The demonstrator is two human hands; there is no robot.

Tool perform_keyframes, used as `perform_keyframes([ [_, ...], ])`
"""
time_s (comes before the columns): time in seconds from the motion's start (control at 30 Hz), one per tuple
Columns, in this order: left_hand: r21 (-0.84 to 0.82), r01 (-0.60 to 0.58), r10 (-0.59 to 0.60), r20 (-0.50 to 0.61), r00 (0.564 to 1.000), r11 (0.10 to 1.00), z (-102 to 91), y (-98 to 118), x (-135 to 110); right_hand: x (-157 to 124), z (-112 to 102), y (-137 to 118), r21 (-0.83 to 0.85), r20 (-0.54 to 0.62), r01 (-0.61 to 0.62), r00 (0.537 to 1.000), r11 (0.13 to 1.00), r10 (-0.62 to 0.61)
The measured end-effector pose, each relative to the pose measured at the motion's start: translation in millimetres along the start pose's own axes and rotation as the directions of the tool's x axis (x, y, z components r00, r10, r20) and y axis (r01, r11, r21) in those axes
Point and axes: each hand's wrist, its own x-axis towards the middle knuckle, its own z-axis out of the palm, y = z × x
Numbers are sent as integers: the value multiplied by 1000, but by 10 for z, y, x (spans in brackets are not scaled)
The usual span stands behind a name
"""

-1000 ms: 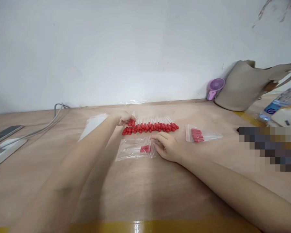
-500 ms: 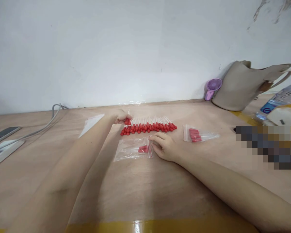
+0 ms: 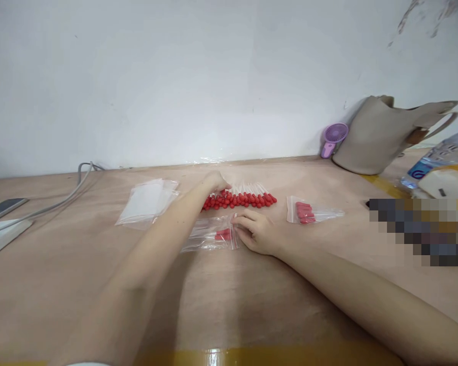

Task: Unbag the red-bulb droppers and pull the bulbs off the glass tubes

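Observation:
A row of droppers point(image 3: 248, 199) with red bulbs and clear stems lies across the table. My left hand point(image 3: 216, 182) is over the left part of this row, its fingers closed at a few red bulbs. My forearm and the back of the hand hide part of the grip. Just in front, a clear zip bag point(image 3: 208, 241) lies flat with a few red-bulbed droppers inside. My right hand point(image 3: 254, 231) pinches the right, open-end edge of this bag between thumb and fingers.
Filled zip bag point(image 3: 303, 211) to the right; stacked bags point(image 3: 145, 201) to the left. Further left are a phone point(image 3: 3, 209), a white box point(image 3: 7, 236) and a grey cable point(image 3: 74, 188). By the wall stand a purple fan point(image 3: 335, 134), a beige handbag point(image 3: 370, 137) and a plastic bottle point(image 3: 438, 157).
My left hand has moved right along the dropper row, from its left end, and the stacked bags show more. My right hand stays at the zip bag's edge.

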Motion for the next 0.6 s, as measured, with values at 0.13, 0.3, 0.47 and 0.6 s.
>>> perform_keyframes([
  [0.13, 27, 65, -62, -91, 994, 998, -149, -165, -29, -7, 9, 4, 1, -2, -1, 1000, 1000, 1],
  [0.3, -51, 147, -153, -157, 976, 988, -432, -716, -54, -14, 24, 22, 14, -9, 10, 1000, 1000, -10],
  [0.47, -88, 200, -209, -110, 972, 976, -418, -1146, -79, -17, 45, 37, 21, -11, 1, 1000, 1000, -1],
  [0.6, -135, 213, -225, -82, 971, 968, -299, -1181, -76, -17, 43, 40, 35, -15, -1, 1000, 999, 1],
])
